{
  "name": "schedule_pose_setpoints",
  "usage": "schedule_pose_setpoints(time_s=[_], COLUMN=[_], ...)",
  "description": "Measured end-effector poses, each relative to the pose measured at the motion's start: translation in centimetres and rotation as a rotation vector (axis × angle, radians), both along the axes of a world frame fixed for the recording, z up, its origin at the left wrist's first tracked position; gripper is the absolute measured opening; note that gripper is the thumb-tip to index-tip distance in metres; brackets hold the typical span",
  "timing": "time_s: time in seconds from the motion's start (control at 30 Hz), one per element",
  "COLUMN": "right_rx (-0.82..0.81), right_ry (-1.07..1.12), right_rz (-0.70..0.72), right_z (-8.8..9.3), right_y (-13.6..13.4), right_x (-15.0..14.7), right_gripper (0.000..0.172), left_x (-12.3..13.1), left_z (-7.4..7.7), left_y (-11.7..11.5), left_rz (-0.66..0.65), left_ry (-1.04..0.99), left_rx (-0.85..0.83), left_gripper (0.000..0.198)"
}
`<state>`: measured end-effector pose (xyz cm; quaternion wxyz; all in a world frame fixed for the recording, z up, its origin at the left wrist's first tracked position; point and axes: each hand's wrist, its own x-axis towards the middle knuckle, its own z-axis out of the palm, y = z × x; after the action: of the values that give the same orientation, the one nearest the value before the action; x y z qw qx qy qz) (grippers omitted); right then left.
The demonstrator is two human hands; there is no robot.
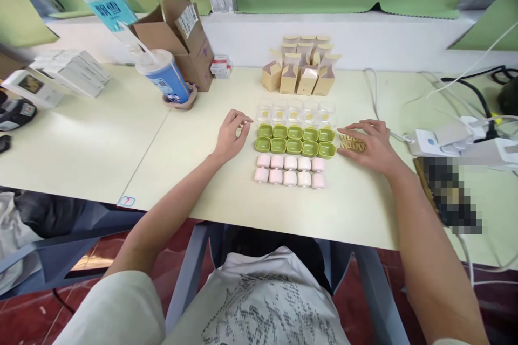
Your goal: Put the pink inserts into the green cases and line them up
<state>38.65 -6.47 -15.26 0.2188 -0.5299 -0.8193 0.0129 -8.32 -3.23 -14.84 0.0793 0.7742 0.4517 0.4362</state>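
Observation:
On the table in front of me, two rows of small green cups [294,145] stand closely lined up. Behind them is a block of clear plastic covers [295,113] with yellow marks. Two rows of pale pink and white rounded pieces [290,170] lie on the near side. My left hand [232,135] is beside the left end of the covers, fingers loosely bent and apart, holding nothing. To the right, my right hand [370,145] spreads thumb and fingers by the end of the green rows. Beneath its fingers lie gold ring-like pieces [351,143], partly hidden.
Small open kraft boxes [301,76] stand at the back. Farther left are a brown carton [190,54], a blue cup [168,81], a large bottle [107,5] and white boxes [70,73]. Power strips [453,137], cables and a blurred dark object [449,194] occupy the right.

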Motion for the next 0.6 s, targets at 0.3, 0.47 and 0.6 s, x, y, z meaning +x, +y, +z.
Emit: schedule_pose_setpoints(time_s=[0.3,0.47,0.6], right_rx=[0.036,0.034,0.012], right_ry=[0.038,0.064,0.065], right_rz=[-0.017,-0.009,-0.013], right_z=[-0.9,-0.9,-0.8], right_y=[0.4,0.2,0.1], right_x=[-1.0,-1.3,-1.6], right_gripper=[0.056,0.054,0.055], left_x=[-0.1,0.0,0.2], left_z=[-0.1,0.1,0.4], left_y=[0.1,0.0,-0.3], left_rz=[-0.041,-0.025,-0.043], left_ry=[-0.023,0.021,0.023], left_rx=[0.032,-0.03,-0.045], left_gripper=[0.025,0.024,0.023])
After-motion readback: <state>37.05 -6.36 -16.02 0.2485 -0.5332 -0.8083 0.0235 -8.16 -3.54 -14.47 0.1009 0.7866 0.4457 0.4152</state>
